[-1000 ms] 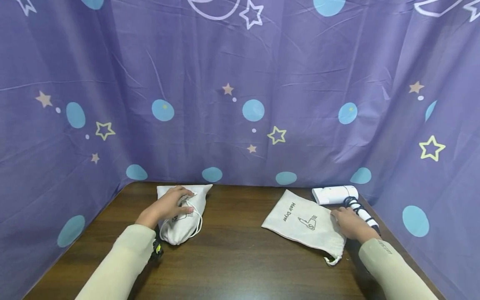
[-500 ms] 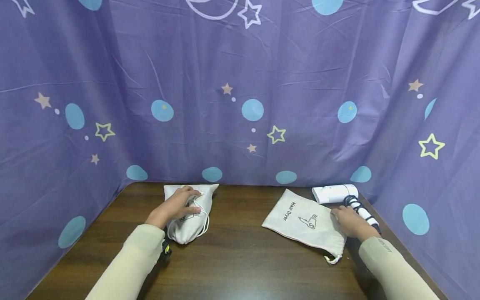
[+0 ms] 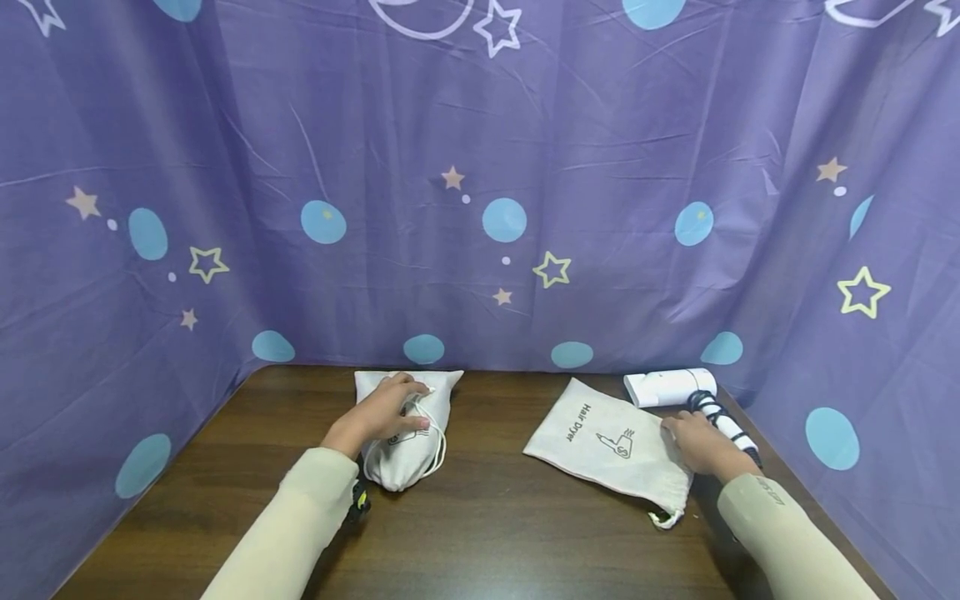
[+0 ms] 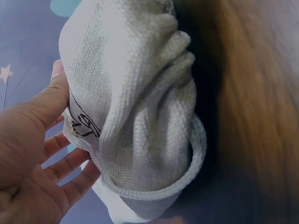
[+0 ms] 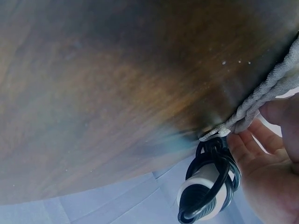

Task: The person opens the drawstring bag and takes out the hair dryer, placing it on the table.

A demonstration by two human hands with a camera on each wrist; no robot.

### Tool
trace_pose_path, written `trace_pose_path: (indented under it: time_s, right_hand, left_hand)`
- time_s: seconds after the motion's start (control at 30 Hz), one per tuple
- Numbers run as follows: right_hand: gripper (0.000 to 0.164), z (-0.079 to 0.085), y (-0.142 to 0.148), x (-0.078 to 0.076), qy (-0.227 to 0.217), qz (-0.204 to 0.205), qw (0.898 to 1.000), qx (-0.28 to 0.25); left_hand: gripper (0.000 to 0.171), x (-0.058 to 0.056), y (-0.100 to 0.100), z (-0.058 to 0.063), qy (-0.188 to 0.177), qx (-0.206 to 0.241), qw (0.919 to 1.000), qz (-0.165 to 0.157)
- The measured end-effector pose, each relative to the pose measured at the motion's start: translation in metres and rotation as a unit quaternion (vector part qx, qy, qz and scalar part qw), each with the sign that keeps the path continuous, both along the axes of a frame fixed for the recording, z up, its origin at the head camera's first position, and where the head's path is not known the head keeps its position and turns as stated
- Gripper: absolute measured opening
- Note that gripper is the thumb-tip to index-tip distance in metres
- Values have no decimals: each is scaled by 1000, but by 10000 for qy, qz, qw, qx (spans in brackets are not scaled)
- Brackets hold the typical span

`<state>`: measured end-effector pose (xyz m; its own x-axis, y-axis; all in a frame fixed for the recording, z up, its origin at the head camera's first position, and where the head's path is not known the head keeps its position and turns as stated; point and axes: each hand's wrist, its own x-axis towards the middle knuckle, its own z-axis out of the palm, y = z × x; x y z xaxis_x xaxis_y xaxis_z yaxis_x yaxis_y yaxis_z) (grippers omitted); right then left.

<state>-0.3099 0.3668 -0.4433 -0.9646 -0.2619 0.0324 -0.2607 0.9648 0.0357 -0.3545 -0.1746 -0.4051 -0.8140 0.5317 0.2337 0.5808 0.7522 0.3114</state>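
My left hand (image 3: pixel 378 412) grips a bulging off-white drawstring bag (image 3: pixel 397 471) on the left half of the table, thumb and fingers spread round it. In the left wrist view the filled bag (image 4: pixel 145 88) shows folds and a loose cord; what it contains is hidden. A flatter drawstring bag (image 3: pixel 592 433), printed "Hair Dryer", lies to the right. My right hand (image 3: pixel 701 446) holds its right edge between thumb and fingers. Just beyond that hand lies a white hair dryer (image 3: pixel 671 388), black cord wrapped round its handle (image 5: pixel 205 186).
The dark wooden table (image 3: pixel 480 517) extends between the two bags. A purple curtain (image 3: pixel 420 208) with stars and blue dots stands behind the table and along both sides.
My left hand has slid the filled bag to the right across the table, toward the middle. My right hand, the flat bag and the hair dryer have stayed in place.
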Motion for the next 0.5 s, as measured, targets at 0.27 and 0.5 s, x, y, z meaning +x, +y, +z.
trace_pose_path:
  time_s: [0.27, 0.5]
  right_hand:
    - [29, -2, 1, 1, 60, 128, 9998, -113]
    - [32, -1, 1, -1, 47, 51, 10000, -10]
  left_hand:
    - [52, -1, 21, -3, 13, 50, 9999, -146]
    - [53, 0, 39, -2, -165, 23, 9998, -130]
